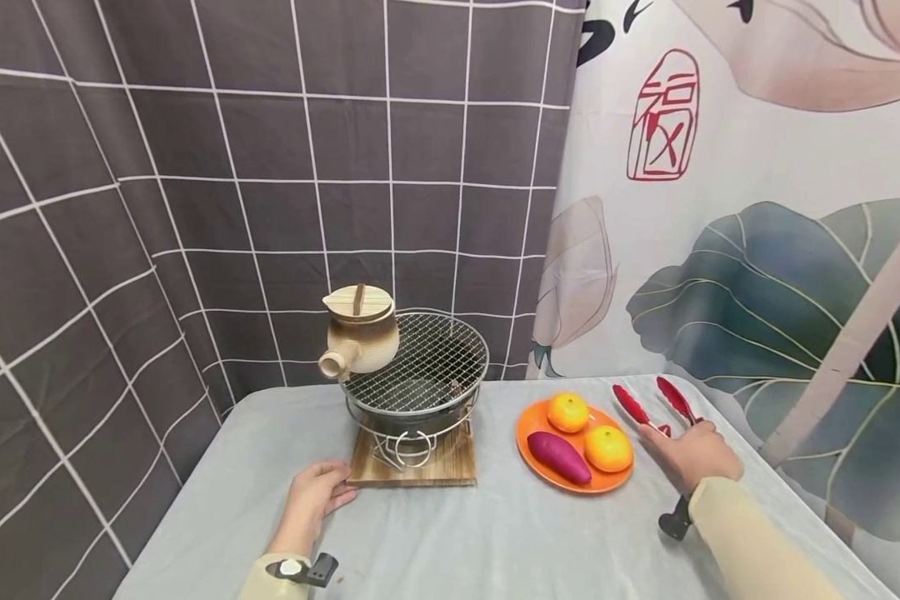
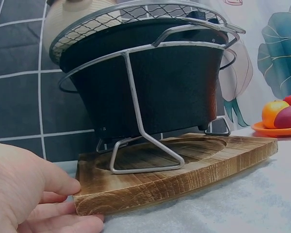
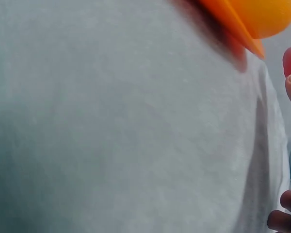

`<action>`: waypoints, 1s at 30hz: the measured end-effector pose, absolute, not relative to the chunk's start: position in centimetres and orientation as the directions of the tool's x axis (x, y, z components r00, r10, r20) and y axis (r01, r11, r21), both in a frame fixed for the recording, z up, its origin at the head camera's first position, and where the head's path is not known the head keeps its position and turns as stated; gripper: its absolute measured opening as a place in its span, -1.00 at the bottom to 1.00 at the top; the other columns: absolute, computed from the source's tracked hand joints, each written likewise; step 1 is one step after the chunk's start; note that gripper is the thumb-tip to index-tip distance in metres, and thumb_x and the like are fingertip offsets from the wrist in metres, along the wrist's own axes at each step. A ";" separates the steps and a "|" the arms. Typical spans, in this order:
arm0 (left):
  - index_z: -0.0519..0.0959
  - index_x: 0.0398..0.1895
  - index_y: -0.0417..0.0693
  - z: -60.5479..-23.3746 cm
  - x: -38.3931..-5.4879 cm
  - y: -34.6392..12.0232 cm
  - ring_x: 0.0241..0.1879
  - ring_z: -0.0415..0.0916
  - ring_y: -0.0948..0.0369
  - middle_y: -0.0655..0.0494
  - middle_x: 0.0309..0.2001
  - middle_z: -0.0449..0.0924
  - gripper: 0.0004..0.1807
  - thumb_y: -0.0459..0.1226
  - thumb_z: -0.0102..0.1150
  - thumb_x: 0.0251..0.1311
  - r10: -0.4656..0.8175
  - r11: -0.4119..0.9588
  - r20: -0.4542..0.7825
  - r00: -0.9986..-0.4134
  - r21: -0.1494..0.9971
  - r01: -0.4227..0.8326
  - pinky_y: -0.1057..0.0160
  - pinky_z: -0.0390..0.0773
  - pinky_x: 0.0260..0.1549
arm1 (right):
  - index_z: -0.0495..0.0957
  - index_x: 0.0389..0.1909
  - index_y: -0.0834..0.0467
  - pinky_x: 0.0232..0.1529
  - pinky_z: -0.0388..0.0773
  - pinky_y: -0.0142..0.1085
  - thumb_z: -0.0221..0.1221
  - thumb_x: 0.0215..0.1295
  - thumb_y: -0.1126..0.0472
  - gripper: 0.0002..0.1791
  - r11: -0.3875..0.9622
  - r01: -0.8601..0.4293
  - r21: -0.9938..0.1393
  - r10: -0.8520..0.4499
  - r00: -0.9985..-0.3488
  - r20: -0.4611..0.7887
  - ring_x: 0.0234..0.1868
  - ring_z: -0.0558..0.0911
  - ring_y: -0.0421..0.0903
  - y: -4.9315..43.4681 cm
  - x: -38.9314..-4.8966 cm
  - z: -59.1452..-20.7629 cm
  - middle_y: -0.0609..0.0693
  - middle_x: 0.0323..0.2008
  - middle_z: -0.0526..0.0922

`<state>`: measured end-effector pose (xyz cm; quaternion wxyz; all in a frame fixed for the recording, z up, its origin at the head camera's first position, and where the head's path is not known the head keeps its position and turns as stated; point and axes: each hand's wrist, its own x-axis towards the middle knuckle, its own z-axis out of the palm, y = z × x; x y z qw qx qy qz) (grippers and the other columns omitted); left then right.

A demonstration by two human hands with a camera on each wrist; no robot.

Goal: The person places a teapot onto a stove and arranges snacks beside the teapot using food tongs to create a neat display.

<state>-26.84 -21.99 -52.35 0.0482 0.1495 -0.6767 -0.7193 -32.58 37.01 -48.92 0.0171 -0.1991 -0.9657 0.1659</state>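
My left hand point(image 1: 315, 498) is at the near left corner of a wooden board point(image 1: 450, 468). In the left wrist view its thumb point(image 2: 63, 183) lies against the board's corner and the fingers reach under its edge. On the board stands a black stove point(image 2: 160, 82) in a wire stand, topped by a round grill mesh point(image 1: 435, 367). A clay side-handled teapot point(image 1: 363, 343) with a wooden lid sits on the left of the mesh. My right hand point(image 1: 697, 457) grips red-tipped tongs point(image 1: 632, 405), their two arms spread, beside the orange plate. The right wrist view catches only fingertips point(image 3: 283, 219).
Right of the board is an orange plate point(image 1: 523, 435) with a purple sweet potato point(image 1: 560, 458) and two mandarins point(image 1: 608, 450). A pale cloth point(image 1: 480, 542) covers the table. Grey checked curtain point(image 1: 270, 208) hangs close behind and at the left, a lotus-print curtain point(image 1: 720, 292) at the right.
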 end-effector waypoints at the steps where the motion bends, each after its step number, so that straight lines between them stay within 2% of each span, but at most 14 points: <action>1: 0.41 0.11 -0.63 -52.3 -26.8 -22.0 -0.34 0.65 0.16 -0.38 -0.04 0.58 -0.60 -0.45 0.12 0.31 -0.273 -0.078 -0.153 -0.950 0.988 -0.137 0.18 0.80 -0.25 | 0.12 0.09 0.68 -0.63 0.62 -0.14 -0.02 0.02 -0.71 0.40 0.869 0.374 -0.324 0.384 -0.923 -0.035 -0.47 0.61 0.20 37.1 -32.6 -48.7 0.60 -0.19 0.51; 7: 0.38 0.16 -0.62 -52.2 -26.8 -22.0 -0.30 0.67 0.15 -0.50 0.07 0.51 -0.56 -0.41 0.13 0.35 -0.266 -0.065 -0.169 -0.949 0.985 -0.157 0.15 0.80 -0.21 | 0.10 0.13 0.71 -0.66 0.60 -0.16 -0.06 0.01 -0.74 0.45 0.887 0.334 -0.319 0.345 -0.938 -0.023 -0.48 0.61 0.20 37.8 -32.8 -47.8 0.60 -0.19 0.51; 19: 0.39 0.16 -0.61 -52.3 -27.0 -22.1 -0.30 0.68 0.13 -0.48 0.05 0.53 -0.56 -0.41 0.13 0.35 -0.273 -0.064 -0.172 -0.947 0.985 -0.160 0.14 0.80 -0.21 | 0.20 0.14 0.66 -0.61 0.67 -0.15 0.02 -0.03 -0.73 0.42 0.913 0.240 -0.329 0.261 -0.965 0.022 -0.37 0.62 0.19 37.7 -32.8 -45.4 0.55 -0.11 0.51; 25: 0.36 0.19 -0.65 -52.2 -26.8 -22.1 -0.28 0.70 0.10 -0.55 0.12 0.47 -0.54 -0.42 0.13 0.36 -0.248 -0.080 -0.173 -0.953 0.984 -0.158 0.11 0.80 -0.19 | 0.25 0.12 0.59 -0.61 0.65 -0.21 0.09 -0.04 -0.70 0.35 0.924 0.180 -0.337 0.199 -0.980 0.020 -0.41 0.59 0.06 37.3 -32.6 -44.9 0.41 -0.21 0.58; 30: 0.34 0.20 -0.67 -52.3 -26.9 -22.3 -0.26 0.70 0.07 -0.52 0.08 0.52 -0.53 -0.44 0.12 0.35 -0.228 -0.106 -0.164 -0.960 0.984 -0.142 0.08 0.80 -0.18 | 0.25 0.14 0.56 -0.55 0.70 -0.12 0.12 -0.07 -0.70 0.35 0.932 0.147 -0.331 0.169 -0.985 0.041 -0.35 0.60 0.09 36.5 -32.9 -44.2 0.41 -0.18 0.57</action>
